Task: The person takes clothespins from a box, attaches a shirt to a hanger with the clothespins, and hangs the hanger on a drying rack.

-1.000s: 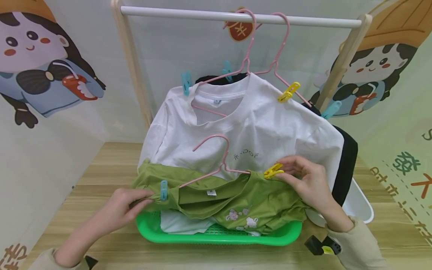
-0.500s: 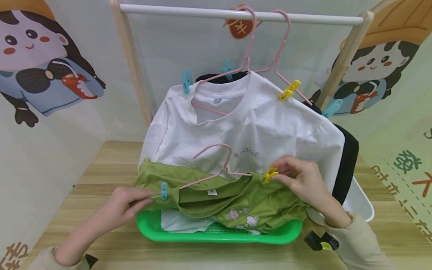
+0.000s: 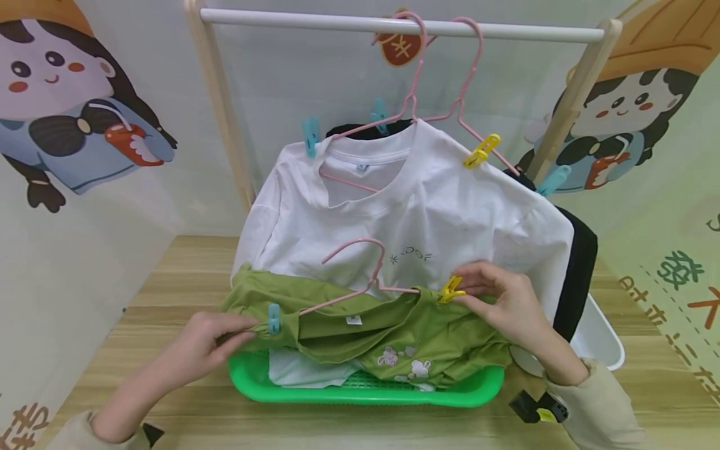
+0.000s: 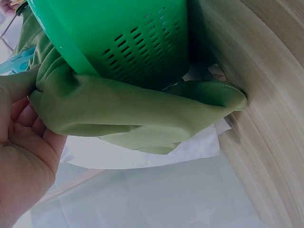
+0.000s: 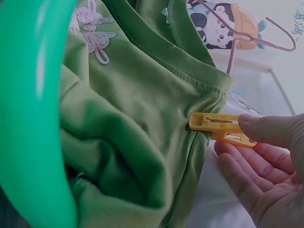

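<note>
A green shirt (image 3: 450, 337) with rabbit patches lies over the green basket (image 3: 360, 395), a pink hanger (image 3: 375, 269) inside its neck. My left hand (image 3: 210, 344) pinches the shirt's left shoulder beside a blue clothespin (image 3: 274, 319) clipped there. At the other shoulder, my right hand (image 3: 509, 300) holds a yellow clothespin (image 3: 452, 289) between thumb and fingers. In the right wrist view, the front end of that yellow clothespin (image 5: 213, 123) sits on the shoulder fabric. The left wrist view has the green sleeve (image 4: 133, 109) drooping outside the basket wall.
Behind, a white shirt (image 3: 450, 219) hangs from a rack rail (image 3: 337, 24), with a black garment (image 3: 582, 269) behind it. Yellow and blue clothespins grip their shoulders. A white container (image 3: 599, 340) stands at the right. White cloth (image 3: 309, 369) lies in the basket.
My right hand has shifted slightly left, and the yellow clothespin has turned more upright at the shoulder. The green shirt's hanger hook has tipped lower. My left hand stays in place.
</note>
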The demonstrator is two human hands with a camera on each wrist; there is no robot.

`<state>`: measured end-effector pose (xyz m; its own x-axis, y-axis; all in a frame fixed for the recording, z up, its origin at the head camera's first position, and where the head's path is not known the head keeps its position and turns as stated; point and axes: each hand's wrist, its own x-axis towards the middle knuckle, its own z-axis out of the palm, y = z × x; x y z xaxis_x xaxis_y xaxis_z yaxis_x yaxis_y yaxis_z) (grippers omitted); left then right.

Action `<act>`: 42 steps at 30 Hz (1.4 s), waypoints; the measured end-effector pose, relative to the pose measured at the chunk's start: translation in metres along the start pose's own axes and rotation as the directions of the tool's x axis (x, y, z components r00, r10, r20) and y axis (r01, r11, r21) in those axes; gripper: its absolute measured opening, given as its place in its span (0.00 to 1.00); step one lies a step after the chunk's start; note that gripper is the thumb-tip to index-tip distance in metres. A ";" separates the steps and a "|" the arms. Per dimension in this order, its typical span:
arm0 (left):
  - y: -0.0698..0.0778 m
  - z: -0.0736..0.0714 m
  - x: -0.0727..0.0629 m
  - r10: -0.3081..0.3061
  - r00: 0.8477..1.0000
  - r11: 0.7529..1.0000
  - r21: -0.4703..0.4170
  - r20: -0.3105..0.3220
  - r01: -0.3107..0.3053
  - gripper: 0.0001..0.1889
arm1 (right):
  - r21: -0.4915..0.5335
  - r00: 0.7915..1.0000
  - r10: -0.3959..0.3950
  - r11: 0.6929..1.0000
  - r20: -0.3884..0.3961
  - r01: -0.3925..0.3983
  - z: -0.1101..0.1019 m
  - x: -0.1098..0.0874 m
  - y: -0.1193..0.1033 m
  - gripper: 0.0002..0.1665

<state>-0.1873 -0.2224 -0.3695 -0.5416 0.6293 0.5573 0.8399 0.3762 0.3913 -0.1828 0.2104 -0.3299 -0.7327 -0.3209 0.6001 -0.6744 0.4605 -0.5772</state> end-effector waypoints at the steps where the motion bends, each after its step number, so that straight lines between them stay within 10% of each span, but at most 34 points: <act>1: 0.000 0.000 0.000 -0.001 1.000 1.000 -0.005 0.003 0.001 0.07 | -0.006 1.000 0.004 1.000 0.006 -0.004 0.000 0.000 0.000 0.23; 9: 0.001 0.000 0.000 -0.011 1.000 1.000 -0.016 0.006 0.011 0.10 | -0.226 0.997 0.007 0.974 0.071 0.009 -0.005 -0.005 0.008 0.26; 16: 0.002 -0.001 0.001 -0.007 1.000 1.000 -0.009 0.005 0.007 0.10 | -0.536 0.986 -0.063 0.833 0.151 0.136 -0.008 -0.012 0.015 0.12; 25: -0.002 -0.001 0.002 0.045 0.997 0.999 0.005 -0.068 -0.045 0.05 | -0.487 0.958 -0.252 0.825 0.137 0.287 -0.015 -0.015 0.012 0.07; 28: -0.002 -0.003 0.005 0.032 0.992 0.999 0.019 -0.125 -0.030 0.06 | -0.476 0.942 -0.323 0.817 0.090 0.326 -0.020 -0.014 0.005 0.20; 37: 0.002 -0.022 0.037 -0.017 0.920 0.986 0.148 -0.393 0.081 0.10 | -0.546 0.839 -0.535 0.735 -0.103 0.402 -0.033 0.006 -0.021 0.23; 42: 0.003 -0.031 0.059 -0.042 0.869 0.984 0.132 -0.494 0.123 0.15 | -0.557 0.820 -0.545 0.741 -0.175 0.374 -0.038 0.017 -0.031 0.22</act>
<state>-0.2180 -0.2052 -0.3124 -0.5238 0.1953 0.8291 0.7644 0.5373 0.3564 -0.1705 0.2218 -0.2809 -0.2170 -0.3692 0.9037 -0.7231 0.6827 0.1053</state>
